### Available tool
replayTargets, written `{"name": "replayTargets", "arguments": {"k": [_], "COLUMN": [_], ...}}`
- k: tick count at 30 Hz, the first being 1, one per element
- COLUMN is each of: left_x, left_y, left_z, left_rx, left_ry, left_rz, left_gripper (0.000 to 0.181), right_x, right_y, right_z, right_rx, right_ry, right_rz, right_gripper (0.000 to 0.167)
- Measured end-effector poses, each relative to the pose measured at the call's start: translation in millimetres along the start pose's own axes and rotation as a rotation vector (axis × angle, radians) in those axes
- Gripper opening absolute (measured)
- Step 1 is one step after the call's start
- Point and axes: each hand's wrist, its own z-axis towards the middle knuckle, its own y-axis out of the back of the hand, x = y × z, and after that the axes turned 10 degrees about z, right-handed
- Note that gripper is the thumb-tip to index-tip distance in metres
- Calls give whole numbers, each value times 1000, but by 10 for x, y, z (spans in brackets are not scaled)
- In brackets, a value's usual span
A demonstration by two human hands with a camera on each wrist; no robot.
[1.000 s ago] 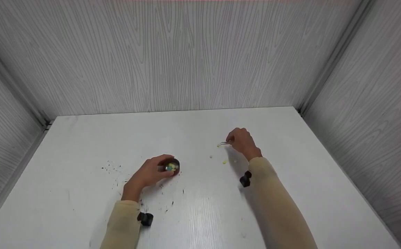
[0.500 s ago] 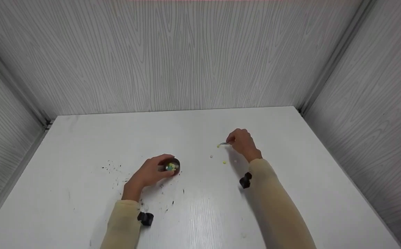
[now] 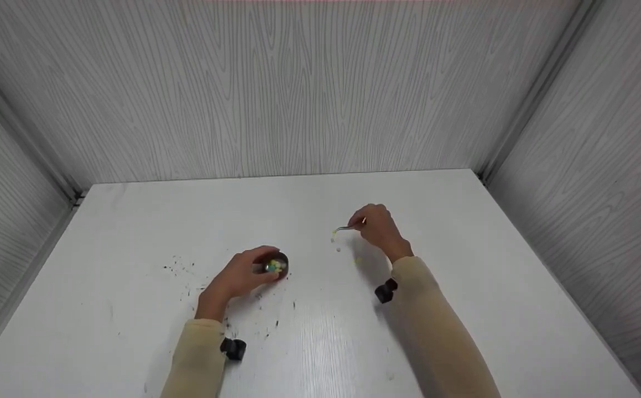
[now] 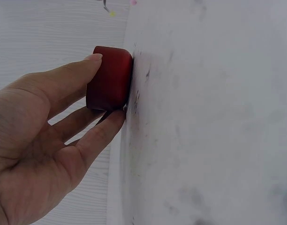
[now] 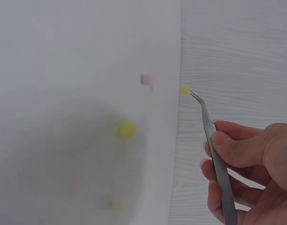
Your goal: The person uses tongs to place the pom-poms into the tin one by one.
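My left hand (image 3: pixel 240 275) holds a small dark red cup (image 4: pixel 110 77) between thumb and fingers. The cup stands on the white table with its mouth up, and small yellow, green and white pieces (image 3: pixel 276 266) show inside it. Curved metal tweezers (image 5: pixel 220 166) are pinched in my right hand (image 3: pixel 378 228). At their tips is a small yellow ball (image 5: pixel 185 90), raised off the table. A pink ball (image 5: pixel 147 79), a yellow ball (image 5: pixel 127 130) and a blurred pale yellow one (image 5: pixel 119 205) lie on the table near the right hand.
Dark specks and smudges (image 3: pixel 179 267) mark the white table (image 3: pixel 320 342) around the left forearm. Grey wood-grain panels (image 3: pixel 298 94) rise at the back and on both sides. A black wrist camera (image 3: pixel 235 349) sits on each sleeve.
My right hand has moved a little left, and the tweezers have lifted the yellow ball off the table. The left hand and the cup have stayed in place.
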Motion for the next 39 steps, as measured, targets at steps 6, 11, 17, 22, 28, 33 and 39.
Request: {"name": "replayTargets", "arguments": {"k": [6,11,17,22,28,33,39], "left_x": [-4,-12,-10,-6,-8,-22,-23], "left_y": [4,11,9,2,-5,4,4], "left_z": [11,7,5,11,21,17,6], "left_rx": [11,11,10,1,0,4,0], "left_ry": [21,14,2,0,1,7,13], "left_rz": [-3,4,0,-6,-22,-20,-10], "left_gripper": [53,51,51,51,51,52,53], "right_x": [211,406,622,727,777,782,762], "right_y": [-50,-127,-240,-369,-542,-641,-702], "right_z": [-26,-54,-98,-134,-158,-165,-164], "right_rx": [18,38,75,105,143,141,128], "right_ry": [70,89,119,174,213,251,271], "right_rz": [4,14,28,35,27,21,14], "right_gripper": [16,16,17,16,16,18,17]}}
